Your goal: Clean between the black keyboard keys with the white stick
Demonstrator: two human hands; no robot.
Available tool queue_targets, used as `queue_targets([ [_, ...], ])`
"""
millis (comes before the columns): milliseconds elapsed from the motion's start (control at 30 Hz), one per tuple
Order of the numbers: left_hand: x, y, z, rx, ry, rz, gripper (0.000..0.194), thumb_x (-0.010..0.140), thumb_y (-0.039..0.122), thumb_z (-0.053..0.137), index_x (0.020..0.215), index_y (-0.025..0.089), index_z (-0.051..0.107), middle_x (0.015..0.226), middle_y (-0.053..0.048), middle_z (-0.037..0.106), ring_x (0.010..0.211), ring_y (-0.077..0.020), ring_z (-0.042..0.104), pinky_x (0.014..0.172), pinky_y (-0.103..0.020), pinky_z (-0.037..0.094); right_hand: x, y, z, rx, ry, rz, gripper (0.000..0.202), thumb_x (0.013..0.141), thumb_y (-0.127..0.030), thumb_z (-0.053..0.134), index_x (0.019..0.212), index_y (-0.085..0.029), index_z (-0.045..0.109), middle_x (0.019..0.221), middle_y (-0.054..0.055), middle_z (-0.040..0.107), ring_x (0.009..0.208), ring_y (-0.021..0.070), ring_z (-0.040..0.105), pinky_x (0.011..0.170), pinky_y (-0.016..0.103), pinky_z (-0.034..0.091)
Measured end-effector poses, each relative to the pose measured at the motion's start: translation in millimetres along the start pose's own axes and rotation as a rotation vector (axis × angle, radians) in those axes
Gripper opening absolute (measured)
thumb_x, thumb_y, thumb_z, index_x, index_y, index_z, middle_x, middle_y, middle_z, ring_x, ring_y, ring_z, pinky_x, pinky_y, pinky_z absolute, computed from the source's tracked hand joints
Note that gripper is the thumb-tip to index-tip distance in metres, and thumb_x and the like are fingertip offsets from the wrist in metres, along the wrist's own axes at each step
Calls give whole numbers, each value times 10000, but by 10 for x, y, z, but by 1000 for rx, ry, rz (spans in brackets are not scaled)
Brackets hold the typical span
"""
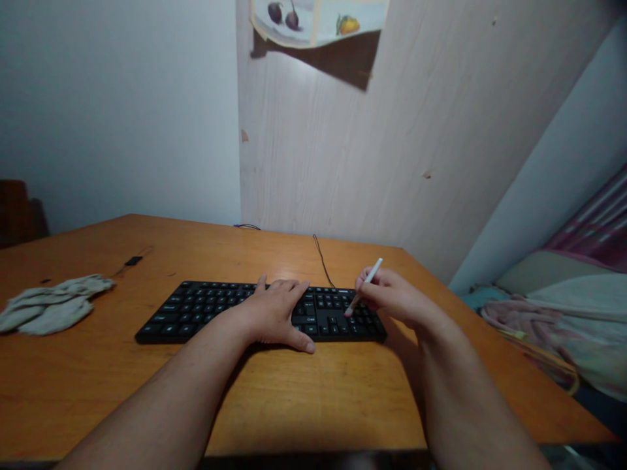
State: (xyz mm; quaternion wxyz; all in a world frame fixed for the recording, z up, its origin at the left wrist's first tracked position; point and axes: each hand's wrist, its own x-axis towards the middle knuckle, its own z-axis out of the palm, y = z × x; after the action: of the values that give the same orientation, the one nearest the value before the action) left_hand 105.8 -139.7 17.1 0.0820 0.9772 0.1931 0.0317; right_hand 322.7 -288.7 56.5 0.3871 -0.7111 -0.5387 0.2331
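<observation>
A black keyboard (196,307) lies flat on the wooden table. My left hand (277,310) rests spread over its middle, with the thumb down by the near edge and the fingers reaching across the keys. At the keyboard's right end, my right hand (386,294) pinches a slim brush (373,269) with a white handle. The brush slants down to the left, its pinkish tip at the keys near the number pad. Whether the tip presses on a key or hovers just above, I cannot tell. My left palm hides part of the middle keys.
Crumpled pale gloves (59,303) lie on the table (313,398) at the left. Behind them is a small black piece with a thin cord (133,260). A black cable (321,258) runs back from the keyboard toward the wall. Bedding (533,313) lies beyond the table's right edge.
</observation>
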Motion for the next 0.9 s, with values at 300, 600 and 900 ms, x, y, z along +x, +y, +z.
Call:
queue_targets([
  [300,-2,9,-7,6,-17,-11,1273,516,888,557,1530,208,196,1561,-169,275,1427,-392,210,1138,-596,-14,95,234,-167,-376,85,11,135,769,-189,487,642,-183,531,648,25,593,607,144,522,548,248,349],
  [600,-16,35,-42,0,-26,-23,1295,501,898,554,1531,200,195,1560,-175,273,1429,-382,212,1139,-601,-7,33,188,-307,-436,203,137,195,778,-235,479,588,-198,501,590,39,587,566,157,528,535,275,333],
  [900,4,8,-2,-2,-6,-6,1314,486,923,533,1532,202,196,1551,-179,293,1420,-385,231,1136,-606,-18,-27,47,-26,-72,-127,-57,69,772,-238,499,745,-188,537,623,-16,522,558,117,482,509,228,348],
])
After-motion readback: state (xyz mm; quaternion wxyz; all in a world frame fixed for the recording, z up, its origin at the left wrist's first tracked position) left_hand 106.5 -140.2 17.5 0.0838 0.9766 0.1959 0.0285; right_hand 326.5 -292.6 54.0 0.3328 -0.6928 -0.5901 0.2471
